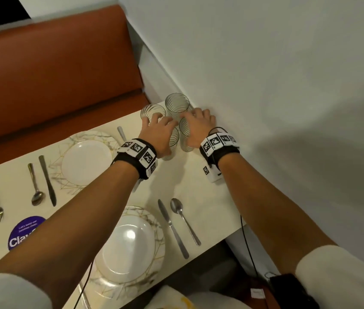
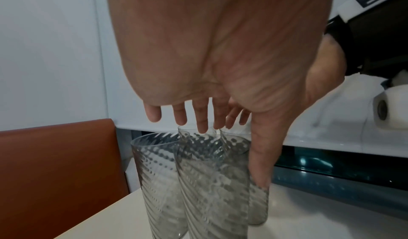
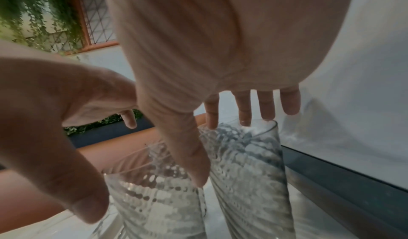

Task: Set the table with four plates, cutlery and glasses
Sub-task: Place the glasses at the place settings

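1. Left grip (image 1: pixel 159 128) hangs spread over a clear spiral-ribbed tumbler (image 1: pixel 172 143), thumb down its side, not yet closed.
2. Right grip (image 1: pixel 197 124), likewise spread, tops its neighbour tumbler (image 1: pixel 185 136).
3. Four glasses cluster in the cream worktop (image 1: pixel 201 188) corner, seemingly staged for distribution.
4. White gold-veined plates (image 1: pixel 87 161) and steel cutlery (image 1: pixel 47 179) already lie in place.

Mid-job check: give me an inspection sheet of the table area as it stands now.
Surface: cream table, set against the wall.
Job's things: four glasses clustered at the far corner; two plates fully in view with cutlery beside them.
Clutter: purple round sticker.
Grippers: left hand and right hand over the glasses, fingers straight.
Cables: black cable hanging off the table edge.
Surroundings: orange bench, white wall.
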Demonstrator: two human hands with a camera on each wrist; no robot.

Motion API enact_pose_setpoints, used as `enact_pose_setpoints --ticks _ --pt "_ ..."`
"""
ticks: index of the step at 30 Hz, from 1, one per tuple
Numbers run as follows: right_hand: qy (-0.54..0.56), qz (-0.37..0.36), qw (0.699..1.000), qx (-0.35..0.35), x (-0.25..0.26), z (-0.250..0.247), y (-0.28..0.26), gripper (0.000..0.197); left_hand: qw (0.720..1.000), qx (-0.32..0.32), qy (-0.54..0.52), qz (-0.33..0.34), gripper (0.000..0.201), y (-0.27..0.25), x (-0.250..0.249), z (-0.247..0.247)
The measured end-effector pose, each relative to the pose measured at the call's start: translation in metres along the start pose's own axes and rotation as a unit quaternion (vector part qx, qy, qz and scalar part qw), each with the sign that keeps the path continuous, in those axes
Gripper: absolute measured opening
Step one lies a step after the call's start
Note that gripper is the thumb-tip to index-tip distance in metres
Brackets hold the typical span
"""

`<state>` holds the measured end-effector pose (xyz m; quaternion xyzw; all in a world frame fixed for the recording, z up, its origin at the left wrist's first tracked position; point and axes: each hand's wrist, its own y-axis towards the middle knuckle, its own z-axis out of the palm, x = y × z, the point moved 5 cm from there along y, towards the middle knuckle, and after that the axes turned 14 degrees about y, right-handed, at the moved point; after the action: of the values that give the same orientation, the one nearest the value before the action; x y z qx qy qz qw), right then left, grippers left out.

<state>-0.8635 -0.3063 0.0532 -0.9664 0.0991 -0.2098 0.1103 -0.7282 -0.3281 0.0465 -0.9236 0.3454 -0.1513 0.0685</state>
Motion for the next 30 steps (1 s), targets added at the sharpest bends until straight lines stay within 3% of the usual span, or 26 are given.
enact_pose_setpoints --ticks 10,17,24,30 --pt "0.039 0.021 0.999 -0.016 -0.003 -0.002 0.003 0.074 0.999 -0.017 -0.03 0.008 0.091 -0.001 0.0 0.002" --pt "0.052 0.026 0.998 0.001 0.02 -0.013 -0.014 0.076 0.986 -0.038 -0.152 -0.063 0.087 -0.055 0.033 -0.01" --pt "0.032 -0.037 0.998 0.045 0.126 0.014 -0.049 0.077 0.926 -0.036 -0.31 -0.211 0.088 -0.163 0.112 0.026" --pt "0.078 -0.106 0.989 0.071 0.256 0.079 -0.094 0.073 0.883 -0.038 -0.338 -0.322 0.087 -0.282 0.194 0.081"
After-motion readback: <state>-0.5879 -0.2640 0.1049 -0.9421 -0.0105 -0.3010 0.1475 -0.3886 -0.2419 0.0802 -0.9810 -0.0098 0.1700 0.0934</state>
